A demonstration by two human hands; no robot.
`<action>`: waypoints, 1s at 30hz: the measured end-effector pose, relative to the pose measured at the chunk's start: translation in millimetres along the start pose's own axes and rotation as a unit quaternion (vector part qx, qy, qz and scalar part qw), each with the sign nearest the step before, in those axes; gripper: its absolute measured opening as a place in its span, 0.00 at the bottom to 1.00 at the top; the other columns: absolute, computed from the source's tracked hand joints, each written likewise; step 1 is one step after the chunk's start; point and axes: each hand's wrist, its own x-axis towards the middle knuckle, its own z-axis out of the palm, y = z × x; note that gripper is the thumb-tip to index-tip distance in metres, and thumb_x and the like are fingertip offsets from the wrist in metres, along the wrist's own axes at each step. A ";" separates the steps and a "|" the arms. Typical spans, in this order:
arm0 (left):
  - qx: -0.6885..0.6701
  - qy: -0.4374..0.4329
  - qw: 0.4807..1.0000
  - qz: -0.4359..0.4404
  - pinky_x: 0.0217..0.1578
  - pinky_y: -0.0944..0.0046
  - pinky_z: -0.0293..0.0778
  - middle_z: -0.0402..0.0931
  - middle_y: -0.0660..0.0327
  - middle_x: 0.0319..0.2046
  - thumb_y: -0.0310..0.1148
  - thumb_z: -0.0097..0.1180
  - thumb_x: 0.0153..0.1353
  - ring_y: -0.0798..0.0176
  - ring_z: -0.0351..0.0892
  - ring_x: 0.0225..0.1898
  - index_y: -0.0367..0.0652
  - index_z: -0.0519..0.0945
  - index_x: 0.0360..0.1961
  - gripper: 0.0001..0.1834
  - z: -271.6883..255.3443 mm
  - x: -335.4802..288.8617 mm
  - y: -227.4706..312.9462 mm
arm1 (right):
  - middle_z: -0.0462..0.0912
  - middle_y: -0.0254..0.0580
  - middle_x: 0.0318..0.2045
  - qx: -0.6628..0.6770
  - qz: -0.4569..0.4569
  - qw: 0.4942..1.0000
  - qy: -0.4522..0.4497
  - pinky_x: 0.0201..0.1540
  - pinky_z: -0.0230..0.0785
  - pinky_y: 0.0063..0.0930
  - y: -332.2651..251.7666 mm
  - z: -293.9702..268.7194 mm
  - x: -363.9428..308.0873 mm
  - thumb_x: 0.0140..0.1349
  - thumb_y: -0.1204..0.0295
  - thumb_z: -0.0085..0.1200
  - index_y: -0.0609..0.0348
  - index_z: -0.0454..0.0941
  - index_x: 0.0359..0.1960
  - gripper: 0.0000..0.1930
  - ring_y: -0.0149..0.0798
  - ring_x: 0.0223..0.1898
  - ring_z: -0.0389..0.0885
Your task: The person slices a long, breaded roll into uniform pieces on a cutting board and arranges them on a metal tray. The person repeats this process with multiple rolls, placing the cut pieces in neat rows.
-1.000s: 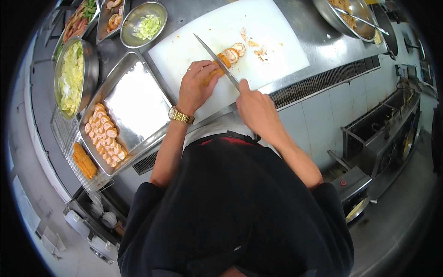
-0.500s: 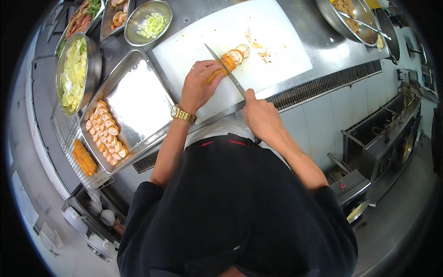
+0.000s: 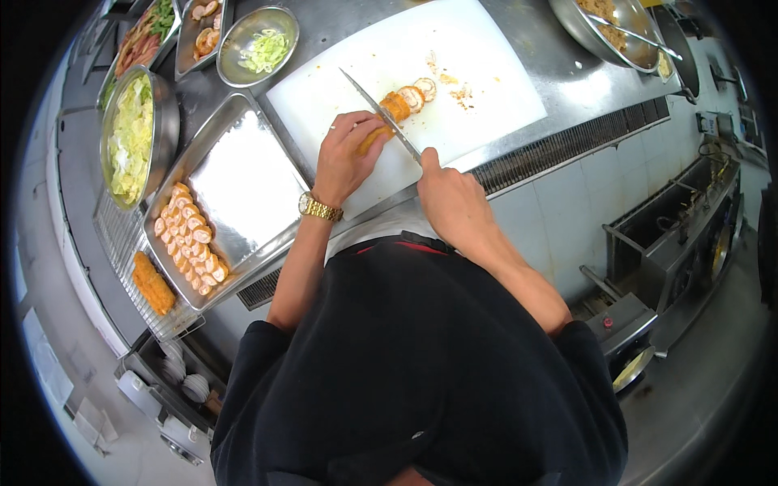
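A breaded fried roll [image 3: 375, 139], golden brown, lies on the white cutting board [image 3: 324, 81]. My left hand [image 3: 347, 152] is closed over its near end, a gold watch on the wrist. In my right hand [image 3: 450, 194] is the handle of a long knife [image 3: 381, 112], its blade slanting across the roll just beyond my left fingers. Past the blade, several cut slices [image 3: 411, 98] with pale filling lean in a row, the farthest lying with its cut face up. The blade hides part of the roll, and my fingers cover its near end.
To the left, a metal tray [image 3: 251, 186] holds rows of slices [image 3: 190, 239]. Another whole fried roll [image 3: 152, 283] rests on a wire rack [image 3: 121, 231]. Bowls of shredded cabbage [image 3: 132, 138] and sliced green vegetable [image 3: 264, 51] stand farther up. A steel bowl with tongs [image 3: 579, 32] is at far right. Crumbs [image 3: 462, 99] dot the board.
The knife and my right hand have shifted slightly left, the blade now nearer my left fingers. My left hand still holds the roll. The whole view has shifted a little.
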 end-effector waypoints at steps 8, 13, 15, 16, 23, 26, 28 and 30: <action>-0.003 0.001 1.000 0.004 0.53 0.55 0.86 0.89 0.58 0.50 0.23 0.77 0.59 0.52 0.88 0.51 0.41 0.92 0.47 0.15 1.3 -1.5 -5.3 | 0.87 0.73 0.32 0.014 0.003 1.000 0.004 0.43 0.80 0.70 -2.4 5.5 9.1 0.74 0.78 0.46 0.68 0.69 0.49 0.07 0.78 0.38 0.89; -0.009 0.006 1.000 -0.001 0.51 0.55 0.86 0.90 0.57 0.49 0.23 0.77 0.59 0.52 0.88 0.50 0.41 0.92 0.47 0.14 1.8 -0.1 -5.3 | 0.87 0.72 0.30 0.009 -0.003 1.000 0.009 0.41 0.79 0.71 -0.9 7.3 10.8 0.74 0.77 0.47 0.68 0.70 0.48 0.07 0.77 0.37 0.89; -0.005 0.003 1.000 0.001 0.52 0.55 0.86 0.90 0.58 0.49 0.23 0.77 0.59 0.52 0.89 0.49 0.42 0.92 0.47 0.14 1.7 0.3 -4.7 | 0.87 0.71 0.30 -0.007 0.030 0.999 -0.027 0.40 0.79 0.70 -1.4 4.8 9.4 0.74 0.77 0.47 0.69 0.70 0.48 0.07 0.77 0.36 0.88; -0.007 0.001 1.000 -0.001 0.52 0.55 0.86 0.90 0.58 0.48 0.24 0.77 0.59 0.52 0.89 0.49 0.42 0.92 0.47 0.14 1.4 -0.3 -4.3 | 0.87 0.71 0.30 0.012 -0.003 1.000 -0.005 0.41 0.80 0.70 -2.1 3.6 10.7 0.74 0.77 0.47 0.69 0.70 0.48 0.07 0.77 0.36 0.89; -0.016 0.001 1.000 -0.012 0.51 0.55 0.86 0.90 0.58 0.48 0.25 0.78 0.60 0.52 0.89 0.49 0.42 0.92 0.46 0.13 0.9 1.2 -4.4 | 0.87 0.72 0.30 -0.004 0.058 0.997 -0.059 0.43 0.81 0.69 3.3 17.2 13.6 0.74 0.74 0.51 0.67 0.69 0.48 0.09 0.76 0.37 0.89; -0.018 -0.001 0.999 -0.029 0.54 0.55 0.86 0.90 0.58 0.49 0.25 0.78 0.61 0.52 0.89 0.51 0.42 0.92 0.48 0.14 0.4 -1.2 -2.9 | 0.86 0.75 0.29 0.053 -0.008 0.999 0.004 0.45 0.79 0.69 4.6 36.2 35.2 0.74 0.75 0.51 0.70 0.69 0.49 0.10 0.79 0.37 0.88; -0.020 -0.010 0.998 -0.050 0.57 0.56 0.85 0.90 0.57 0.51 0.26 0.78 0.61 0.53 0.89 0.54 0.43 0.92 0.50 0.15 -2.2 -0.7 -2.9 | 0.86 0.75 0.29 0.028 -0.017 0.999 0.031 0.44 0.78 0.70 6.5 42.2 43.7 0.74 0.75 0.50 0.69 0.69 0.49 0.09 0.78 0.37 0.88; 0.008 -0.010 1.000 -0.028 0.55 0.55 0.85 0.89 0.57 0.51 0.26 0.78 0.60 0.51 0.88 0.53 0.42 0.92 0.49 0.15 -7.2 -5.9 -0.3 | 0.86 0.75 0.29 0.025 -0.005 0.999 0.039 0.43 0.78 0.70 7.5 42.0 44.3 0.74 0.75 0.50 0.69 0.69 0.49 0.09 0.77 0.36 0.88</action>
